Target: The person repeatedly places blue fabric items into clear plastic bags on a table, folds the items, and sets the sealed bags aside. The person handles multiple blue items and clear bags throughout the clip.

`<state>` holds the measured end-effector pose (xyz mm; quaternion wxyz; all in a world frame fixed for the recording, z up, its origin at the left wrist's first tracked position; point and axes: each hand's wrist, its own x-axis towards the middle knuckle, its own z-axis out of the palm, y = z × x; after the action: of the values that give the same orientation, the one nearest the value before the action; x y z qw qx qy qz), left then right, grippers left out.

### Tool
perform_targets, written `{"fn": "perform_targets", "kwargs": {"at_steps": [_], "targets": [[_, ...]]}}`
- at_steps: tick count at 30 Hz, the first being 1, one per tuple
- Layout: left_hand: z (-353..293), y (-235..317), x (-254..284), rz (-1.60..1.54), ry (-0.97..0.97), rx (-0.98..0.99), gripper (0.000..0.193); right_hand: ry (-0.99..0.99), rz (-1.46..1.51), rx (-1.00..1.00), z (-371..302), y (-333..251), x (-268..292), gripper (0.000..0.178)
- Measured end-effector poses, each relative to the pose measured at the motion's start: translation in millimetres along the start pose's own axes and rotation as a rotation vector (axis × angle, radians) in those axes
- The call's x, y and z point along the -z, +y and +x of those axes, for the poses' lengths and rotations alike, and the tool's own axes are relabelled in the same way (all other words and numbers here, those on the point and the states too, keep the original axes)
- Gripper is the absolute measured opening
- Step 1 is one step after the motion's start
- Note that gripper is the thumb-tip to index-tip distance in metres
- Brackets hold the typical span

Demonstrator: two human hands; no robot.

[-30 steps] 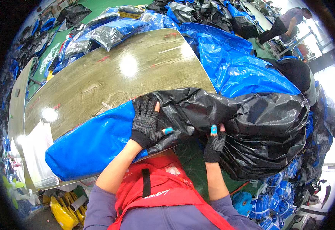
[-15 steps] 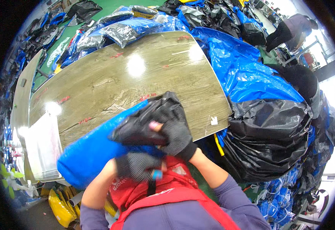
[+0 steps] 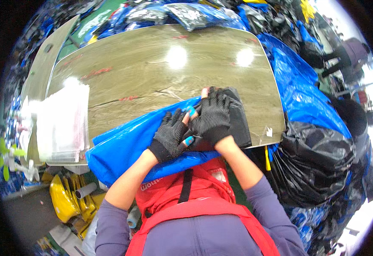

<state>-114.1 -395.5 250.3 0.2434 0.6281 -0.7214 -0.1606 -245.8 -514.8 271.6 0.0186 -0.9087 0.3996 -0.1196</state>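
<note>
A folded plastic sheet (image 3: 129,138), blue with a black end at the right, lies along the near edge of the wood-patterned table (image 3: 144,64). Part of its blue side hangs over that edge. My left hand (image 3: 170,134), in a dark ribbed glove with bare fingertips, rests flat on the blue part, fingers spread. On the black part my right hand (image 3: 214,113), gloved the same way, lies palm down with its fingers stretched out. Blue wraps show on some fingertips. The two hands nearly meet at the thumbs.
A stack of clear plastic bags (image 3: 65,123) lies on the table's left end. A large black and blue bundle (image 3: 314,158) bulges at the right edge. Packed bags (image 3: 199,15) line the far edge. Yellow sheets (image 3: 65,198) and a small green fan (image 3: 5,160) are at lower left. A person (image 3: 350,53) bends at far right.
The black end, lifted and bunched in my right hand before, now lies flat on the table. My left hand has moved up from near my apron onto the sheet. The view has shifted.
</note>
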Motion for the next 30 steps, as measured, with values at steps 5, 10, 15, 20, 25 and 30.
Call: {"fn": "perform_targets", "kwargs": {"at_steps": [5, 10, 15, 20, 25, 30], "targets": [[-110, -39, 66, 0.605, -0.05, 0.549, 0.084, -0.152, 0.139, 0.295, -23, -30, 5, 0.08], [-254, -65, 43, -0.077, 0.645, 1.035, 0.077, -0.304, 0.031, 0.233, -18, -74, -11, 0.071], [-264, -46, 29, -1.333, 0.833, 1.116, 0.074, -0.258, 0.018, 0.375, -16, -99, -32, 0.056], [-225, -27, 93, -1.551, 0.753, 0.977, 0.069, 0.213, 0.349, 0.644, -51, -46, -8, 0.042], [-75, 67, 109, -1.363, 0.759, 0.639, 0.053, 0.112, 0.329, 0.584, -103, -14, -40, 0.036], [113, 116, 15, -0.406, 0.526, 0.332, 0.076, -0.141, 1.201, 0.117, -128, -9, -127, 0.042]]}}
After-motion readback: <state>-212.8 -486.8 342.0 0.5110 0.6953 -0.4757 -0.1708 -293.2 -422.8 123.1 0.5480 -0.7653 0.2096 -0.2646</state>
